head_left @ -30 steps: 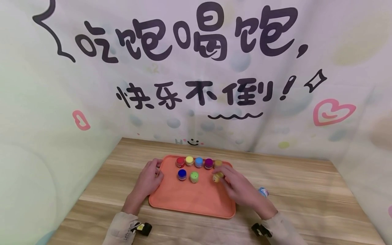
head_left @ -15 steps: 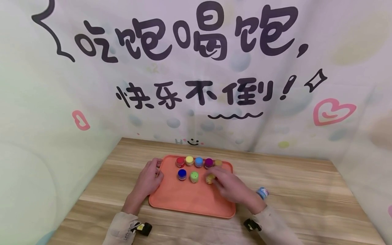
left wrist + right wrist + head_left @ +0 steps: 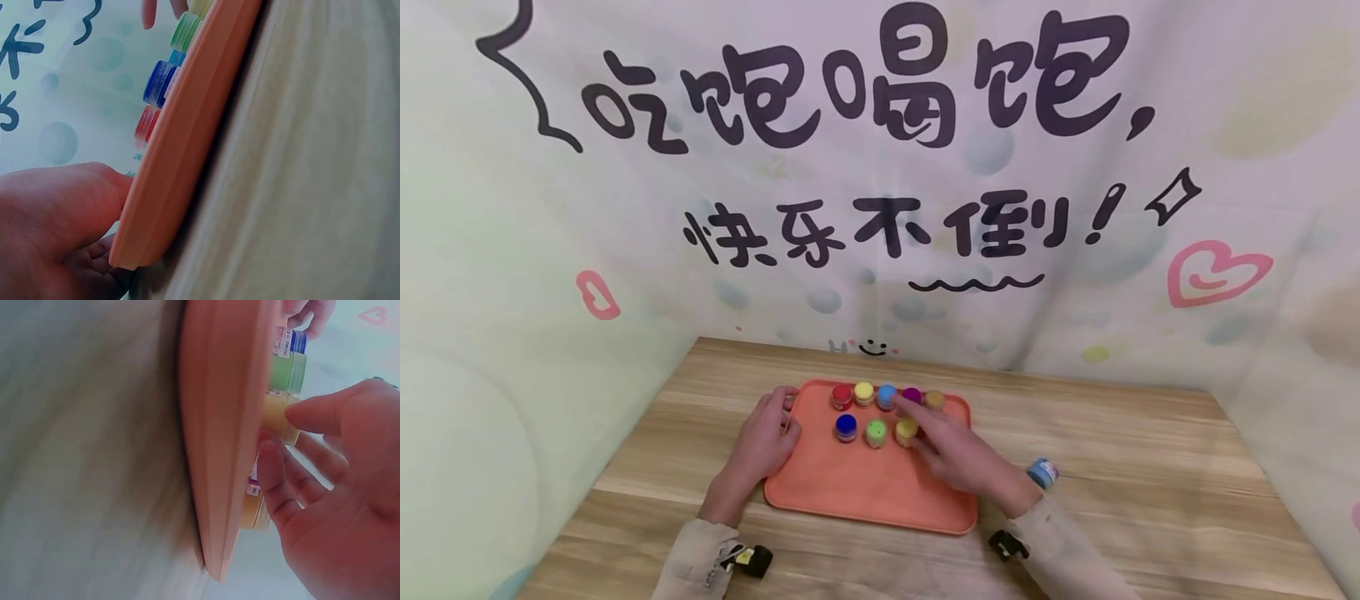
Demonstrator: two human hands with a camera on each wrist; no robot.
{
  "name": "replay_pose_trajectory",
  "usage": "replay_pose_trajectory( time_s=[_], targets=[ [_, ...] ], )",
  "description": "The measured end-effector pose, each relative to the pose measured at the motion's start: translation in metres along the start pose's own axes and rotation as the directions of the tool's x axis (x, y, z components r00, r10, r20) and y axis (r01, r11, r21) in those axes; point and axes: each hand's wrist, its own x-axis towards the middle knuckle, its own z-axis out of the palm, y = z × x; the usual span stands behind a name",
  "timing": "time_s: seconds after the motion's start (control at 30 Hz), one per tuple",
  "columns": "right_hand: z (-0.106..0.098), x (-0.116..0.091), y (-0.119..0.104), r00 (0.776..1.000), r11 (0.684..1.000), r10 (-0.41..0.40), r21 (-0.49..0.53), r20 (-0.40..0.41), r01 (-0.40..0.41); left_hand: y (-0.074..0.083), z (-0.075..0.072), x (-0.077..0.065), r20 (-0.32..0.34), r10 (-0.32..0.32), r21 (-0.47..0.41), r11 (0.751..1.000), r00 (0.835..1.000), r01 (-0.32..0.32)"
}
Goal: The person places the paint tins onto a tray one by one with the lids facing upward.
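Observation:
My left hand [image 3: 767, 435] holds the left edge of an orange tray [image 3: 850, 492], thumb over the rim. On the tray, my right hand [image 3: 958, 450] is beside a golden-yellow paint jar [image 3: 906, 431]. In the right wrist view the thumb tip touches that jar [image 3: 281, 419], while the other fingers spread loosely. The yellow jar stands upright at the right end of the front row, after a dark blue jar [image 3: 846, 428] and a light green jar [image 3: 876, 433]. The index finger overlaps the purple jar [image 3: 912, 397] behind.
The back row also has a red jar [image 3: 842, 397], a pale yellow jar [image 3: 864, 393], a light blue jar [image 3: 887, 397] and an ochre jar [image 3: 934, 401]. A blue-labelled jar [image 3: 1042, 472] lies on the wooden table [image 3: 1135, 492] right of the tray. A printed cloth backdrop [image 3: 880, 308] hangs behind.
My right hand has moved the golden-yellow jar left across the tray, close to the light green jar, and its fingers have loosened. The left hand has stayed on the tray edge.

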Motion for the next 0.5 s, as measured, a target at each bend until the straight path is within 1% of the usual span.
replay_pose_trajectory(
  time_s=[0.2,0.33,0.5],
  targets=[
    [0.0033,0.0006,-0.0016,0.998,0.998,0.055,0.025,-0.021,-0.054,0.0018,0.0007,-0.0002,0.003,-0.004,0.011,1.000,1.000,0.004],
    [0.0042,-0.0010,-0.0022,0.998,0.998,0.056,0.028,-0.026,-0.055,0.0007,0.0030,0.0007,-0.003,0.010,0.031,0.999,1.000,-0.009],
    [0.0043,-0.0031,-0.0002,0.999,0.998,0.051,0.036,-0.020,-0.050,-0.0007,0.0047,0.0016,-0.005,0.002,0.048,0.999,1.000,-0.002]
  ],
)
